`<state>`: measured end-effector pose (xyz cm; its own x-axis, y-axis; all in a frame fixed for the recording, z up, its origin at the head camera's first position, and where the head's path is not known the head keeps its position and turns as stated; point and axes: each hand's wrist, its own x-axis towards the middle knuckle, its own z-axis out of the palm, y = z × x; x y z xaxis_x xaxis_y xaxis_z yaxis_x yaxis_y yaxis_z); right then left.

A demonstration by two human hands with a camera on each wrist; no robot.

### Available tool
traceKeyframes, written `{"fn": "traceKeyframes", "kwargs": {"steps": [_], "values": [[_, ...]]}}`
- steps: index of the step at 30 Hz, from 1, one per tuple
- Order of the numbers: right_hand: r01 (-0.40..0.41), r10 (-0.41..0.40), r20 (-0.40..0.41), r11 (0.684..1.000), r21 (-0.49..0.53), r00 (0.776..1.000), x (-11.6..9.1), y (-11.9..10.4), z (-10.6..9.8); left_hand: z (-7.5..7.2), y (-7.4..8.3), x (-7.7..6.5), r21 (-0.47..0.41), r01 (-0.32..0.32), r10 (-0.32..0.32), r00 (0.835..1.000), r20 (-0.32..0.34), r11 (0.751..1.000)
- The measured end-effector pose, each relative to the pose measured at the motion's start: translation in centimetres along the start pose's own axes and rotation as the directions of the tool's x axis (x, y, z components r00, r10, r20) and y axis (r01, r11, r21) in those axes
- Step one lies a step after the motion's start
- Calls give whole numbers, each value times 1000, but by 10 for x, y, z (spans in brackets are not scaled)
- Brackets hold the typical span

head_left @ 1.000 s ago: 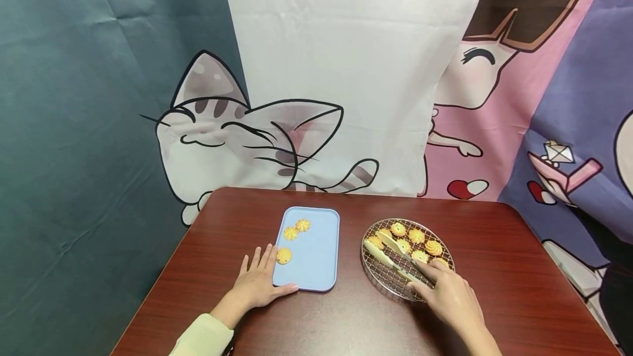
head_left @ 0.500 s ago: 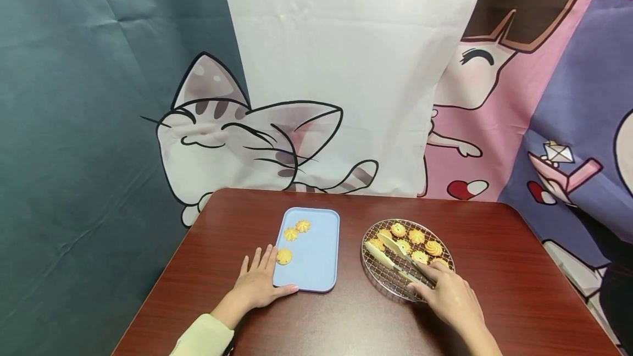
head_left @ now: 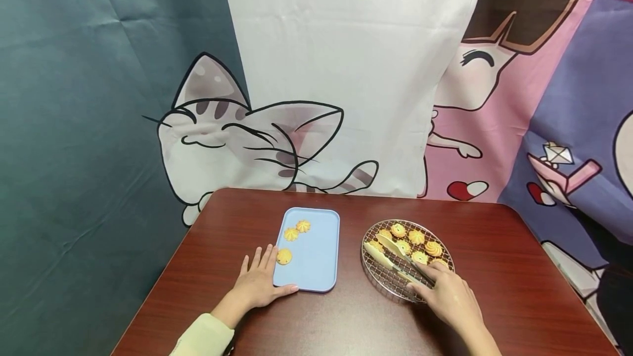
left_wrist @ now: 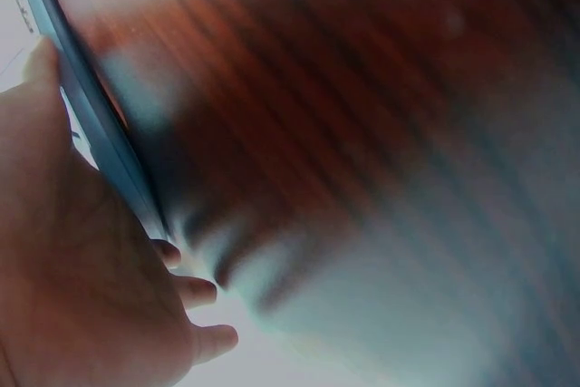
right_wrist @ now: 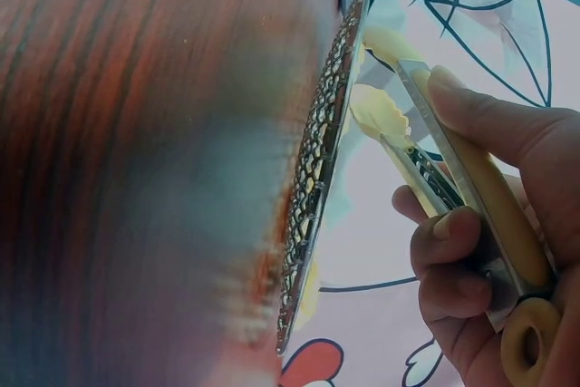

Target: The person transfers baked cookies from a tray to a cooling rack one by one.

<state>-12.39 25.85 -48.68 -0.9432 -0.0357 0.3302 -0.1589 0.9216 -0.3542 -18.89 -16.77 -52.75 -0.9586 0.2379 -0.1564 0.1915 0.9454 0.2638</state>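
My left hand (head_left: 257,283) lies with straight, spread fingers against the left and near edges of a light blue tray (head_left: 316,268). Three yellow cookies are on that tray, one round cookie (head_left: 284,256) close to my fingertips. In my right hand (head_left: 452,295) I grip metal tongs with cream-coloured tips (head_left: 379,255). The tong arms stand apart over a round wire rack (head_left: 388,284) that bears several piped cookies (head_left: 417,236). In the right wrist view my fingers curl round the tongs (right_wrist: 471,178), and a ring shows at their end. Whether the tips touch a cookie I cannot tell.
Tray and rack stand side by side on a dark reddish-brown table (head_left: 346,323), with a gap between them. Behind the table hangs a printed cloth (head_left: 356,59) with a cartoon cat. A dark shape (head_left: 615,306) is at the far right edge.
The tong tips shift very slightly over the rack. My left hand, the tray and the cookies stay where they were.
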Motion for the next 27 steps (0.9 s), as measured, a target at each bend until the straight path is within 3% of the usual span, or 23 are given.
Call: {"fn": "traceKeyframes", "kwargs": {"steps": [14, 27], "values": [[-10, 9, 25, 1000, 10, 1000, 7, -9, -3, 0, -1, 0, -12, -3, 3, 1000, -4, 1000], [81, -81, 1, 997, 15, 997, 29, -34, 4, 0, -1, 0, -19, -3, 3, 1000, 0, 1000]]}}
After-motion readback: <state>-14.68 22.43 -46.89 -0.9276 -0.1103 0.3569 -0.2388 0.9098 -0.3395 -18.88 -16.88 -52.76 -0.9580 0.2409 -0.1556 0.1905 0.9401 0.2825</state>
